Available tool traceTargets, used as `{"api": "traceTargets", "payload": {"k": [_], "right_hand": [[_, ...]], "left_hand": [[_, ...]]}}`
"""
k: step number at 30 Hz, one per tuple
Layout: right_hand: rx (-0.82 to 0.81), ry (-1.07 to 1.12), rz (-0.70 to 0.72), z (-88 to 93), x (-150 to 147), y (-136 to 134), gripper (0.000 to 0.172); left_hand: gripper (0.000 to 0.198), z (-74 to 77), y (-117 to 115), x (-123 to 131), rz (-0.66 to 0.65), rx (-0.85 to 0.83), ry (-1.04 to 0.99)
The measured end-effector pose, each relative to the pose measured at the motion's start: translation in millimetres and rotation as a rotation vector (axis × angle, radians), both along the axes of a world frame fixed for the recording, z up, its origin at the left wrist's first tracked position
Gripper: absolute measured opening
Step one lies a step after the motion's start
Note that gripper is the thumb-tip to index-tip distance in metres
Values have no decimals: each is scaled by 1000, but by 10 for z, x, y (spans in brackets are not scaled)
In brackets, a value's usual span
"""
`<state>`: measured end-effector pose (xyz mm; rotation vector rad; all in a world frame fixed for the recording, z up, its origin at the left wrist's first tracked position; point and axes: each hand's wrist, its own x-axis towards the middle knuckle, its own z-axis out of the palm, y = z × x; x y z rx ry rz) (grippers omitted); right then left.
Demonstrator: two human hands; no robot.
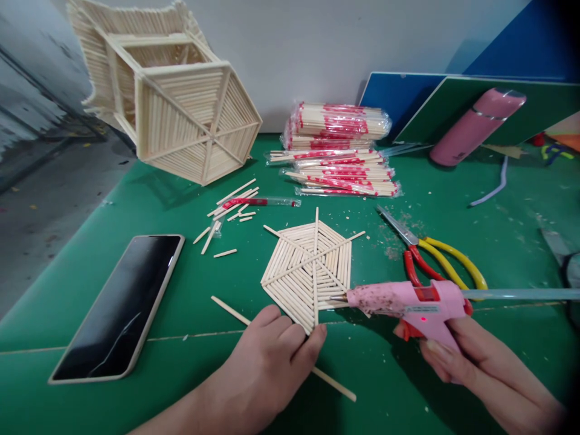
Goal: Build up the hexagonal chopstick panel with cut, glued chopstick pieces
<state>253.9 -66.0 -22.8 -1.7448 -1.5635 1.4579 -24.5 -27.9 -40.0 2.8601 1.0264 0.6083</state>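
Note:
A flat hexagon panel of wooden sticks (312,266) lies on the green table (203,314). My left hand (276,356) rests fingers-down on the panel's near edge, pressing it, with a long loose stick (231,311) running under it. My right hand (457,356) grips a pink hot glue gun (408,302) by its handle. The gun's nozzle points left and touches the panel's lower right side. A clear glue stick (521,294) juts out of the gun's back.
A large stick-built hexagonal structure (181,103) stands at the back left. Wrapped chopstick bundles (338,148) lie at the back middle, cut stick pieces (231,211) beside them. Yellow-and-red shears (435,254), a phone (122,302) and a pink flask (475,124) lie around.

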Motion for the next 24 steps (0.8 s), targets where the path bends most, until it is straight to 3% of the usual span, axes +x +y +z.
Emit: {"api": "traceTargets", "payload": {"k": [12,19,24], "right_hand": [[61,-170,-19,76,-97,-40,41],[70,-172,52,-30,-54,-74,39],[125,-157,-59,-62,-67,-64,35]], "left_hand": [[18,-49,-14,-42,-39,-9,59],[16,-48,-6,-36,-40,-24,56],[16,-63,-20,-41,-40,-27,44]]}}
